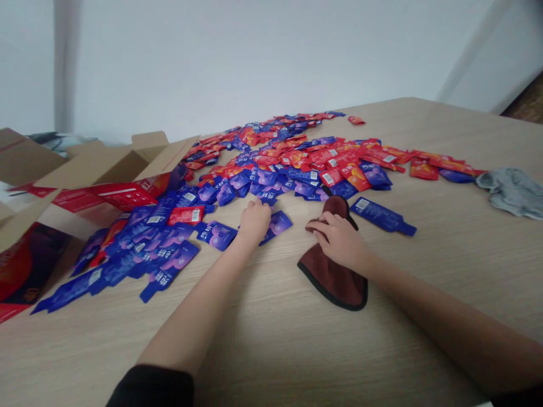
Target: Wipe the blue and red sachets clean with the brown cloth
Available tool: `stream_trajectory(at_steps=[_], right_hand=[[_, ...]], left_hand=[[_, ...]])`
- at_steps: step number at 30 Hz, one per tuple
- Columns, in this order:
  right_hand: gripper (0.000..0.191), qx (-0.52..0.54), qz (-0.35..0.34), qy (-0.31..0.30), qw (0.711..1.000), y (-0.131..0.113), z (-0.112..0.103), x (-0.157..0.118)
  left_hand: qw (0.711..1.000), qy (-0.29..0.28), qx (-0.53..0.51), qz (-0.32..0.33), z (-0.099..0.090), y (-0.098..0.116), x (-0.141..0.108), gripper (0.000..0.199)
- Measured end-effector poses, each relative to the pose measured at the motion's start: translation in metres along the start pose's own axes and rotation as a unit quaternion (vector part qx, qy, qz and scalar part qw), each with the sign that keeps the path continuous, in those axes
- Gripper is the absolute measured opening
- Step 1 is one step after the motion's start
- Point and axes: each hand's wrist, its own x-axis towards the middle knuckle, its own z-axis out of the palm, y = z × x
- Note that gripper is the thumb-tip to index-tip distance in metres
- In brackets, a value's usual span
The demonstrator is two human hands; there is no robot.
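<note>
My left hand (255, 219) is closed at the near edge of the pile, its fingertips against a blue sachet (268, 196); the fingers partly hide the contact. Another blue-purple sachet (279, 223) lies flat just right of that wrist. With thumb and fingers together, my right hand (340, 237) grips the narrow middle of a maroon cloth piece with black edging (335, 277). The cloth rests on the table, its wider end towards me. To its right lies a single dark blue sachet (379, 215), back side up.
Many red and blue sachets (339, 158) spread across the wooden table (458, 271). On the left, open cardboard boxes (102, 167) stand by an overlapping heap of blue sachets (139, 249). A grey cloth (513, 192) lies at the right. Behind the table rises a white wall (254, 56).
</note>
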Motion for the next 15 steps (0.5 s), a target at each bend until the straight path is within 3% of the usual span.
stream_trajectory(at_steps=[4, 7, 12, 15], right_hand=[[0.032, 0.005, 0.006, -0.001, 1.000, 0.003, -0.002, -0.002], [0.033, 0.009, 0.008, -0.015, 1.000, 0.005, -0.002, 0.000], [0.033, 0.000, 0.017, -0.026, 1.000, 0.005, -0.004, 0.001], [0.032, -0.003, 0.017, -0.030, 0.999, 0.004, -0.005, 0.001]], left_hand=[[0.999, 0.012, 0.004, -0.033, -0.031, 0.000, -0.016, 0.033], [0.999, -0.003, -0.002, -0.050, -0.048, 0.023, -0.045, 0.034], [0.993, -0.094, -0.069, 0.019, -0.040, 0.068, -0.090, 0.027], [0.982, -0.116, -0.131, 0.070, -0.027, 0.064, -0.096, 0.038]])
